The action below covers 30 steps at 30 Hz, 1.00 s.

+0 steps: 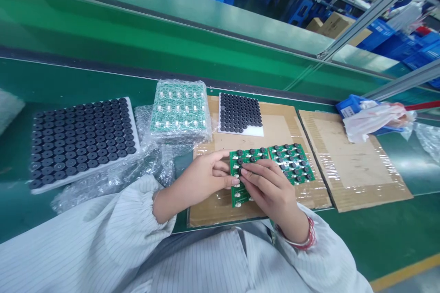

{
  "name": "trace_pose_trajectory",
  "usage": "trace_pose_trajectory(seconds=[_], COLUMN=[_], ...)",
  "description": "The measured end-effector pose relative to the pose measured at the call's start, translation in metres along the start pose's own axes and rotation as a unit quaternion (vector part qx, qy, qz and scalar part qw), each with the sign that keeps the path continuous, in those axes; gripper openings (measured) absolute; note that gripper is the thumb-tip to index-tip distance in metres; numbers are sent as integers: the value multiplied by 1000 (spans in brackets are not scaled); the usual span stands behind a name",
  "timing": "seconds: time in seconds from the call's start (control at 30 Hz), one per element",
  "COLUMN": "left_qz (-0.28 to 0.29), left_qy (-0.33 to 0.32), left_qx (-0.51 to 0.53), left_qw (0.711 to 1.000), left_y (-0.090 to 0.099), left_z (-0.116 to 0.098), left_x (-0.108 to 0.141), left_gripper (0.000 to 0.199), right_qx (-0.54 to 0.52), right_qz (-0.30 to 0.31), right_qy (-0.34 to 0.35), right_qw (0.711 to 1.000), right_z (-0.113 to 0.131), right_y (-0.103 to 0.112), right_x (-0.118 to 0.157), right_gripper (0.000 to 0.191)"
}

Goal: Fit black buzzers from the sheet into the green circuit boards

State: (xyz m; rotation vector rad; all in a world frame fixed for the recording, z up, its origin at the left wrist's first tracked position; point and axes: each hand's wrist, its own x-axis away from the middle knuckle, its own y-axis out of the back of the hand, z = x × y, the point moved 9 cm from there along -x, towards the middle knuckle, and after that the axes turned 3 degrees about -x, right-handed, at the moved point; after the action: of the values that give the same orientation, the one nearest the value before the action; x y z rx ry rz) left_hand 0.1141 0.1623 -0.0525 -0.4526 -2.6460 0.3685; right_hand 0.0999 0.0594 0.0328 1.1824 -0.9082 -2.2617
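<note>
My left hand (206, 174) grips the left edge of a green circuit board (237, 198) between thumb and fingers. Several black round buzzers (252, 152) sit along its upper part, and small white connectors show lower down. Over this board, my right hand (270, 187) has its fingertips pinched on a black buzzer (243, 171), which they partly cover. The right hand also hides much of the board's middle. Just to the right lies a second green board (292, 163) bearing rows of black buzzers.
Cardboard (213, 208) lies beneath the boards, with another cardboard sheet (357, 160) to the right. Behind stands a foam tray of buzzers (240, 112). Bubble-wrapped boards (180, 107) and a larger buzzer tray (82, 139) are on the left. A blue bin (354, 103) holds plastic bags.
</note>
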Motion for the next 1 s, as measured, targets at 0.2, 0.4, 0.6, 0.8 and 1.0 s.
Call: trace_pose_trajectory(seconds=[0.2, 0.4, 0.6, 0.8, 1.0], left_qz=[-11, 22, 16, 33, 39], left_qy=[1, -28, -20, -45, -54], left_qx=[-8, -23, -33, -31, -26], left_qw=[1000, 999, 999, 998, 997], left_y=[3, -3, -2, -7, -8], left_z=[0, -4, -4, -6, -7], left_x=[1, 3, 2, 3, 6], left_gripper=[77, 67, 75, 67, 69], right_qx=[-13, -10, -11, -2, 5], right_qz=[-4, -6, -43, -62, -69], right_qy=[4, 17, 42, 39, 43], right_qw=[1000, 1000, 998, 997, 997], right_z=[1, 2, 5, 7, 11], right_y=[3, 5, 11, 15, 16], right_x=[-6, -6, -2, 6, 6], right_gripper=[22, 24, 26, 31, 34])
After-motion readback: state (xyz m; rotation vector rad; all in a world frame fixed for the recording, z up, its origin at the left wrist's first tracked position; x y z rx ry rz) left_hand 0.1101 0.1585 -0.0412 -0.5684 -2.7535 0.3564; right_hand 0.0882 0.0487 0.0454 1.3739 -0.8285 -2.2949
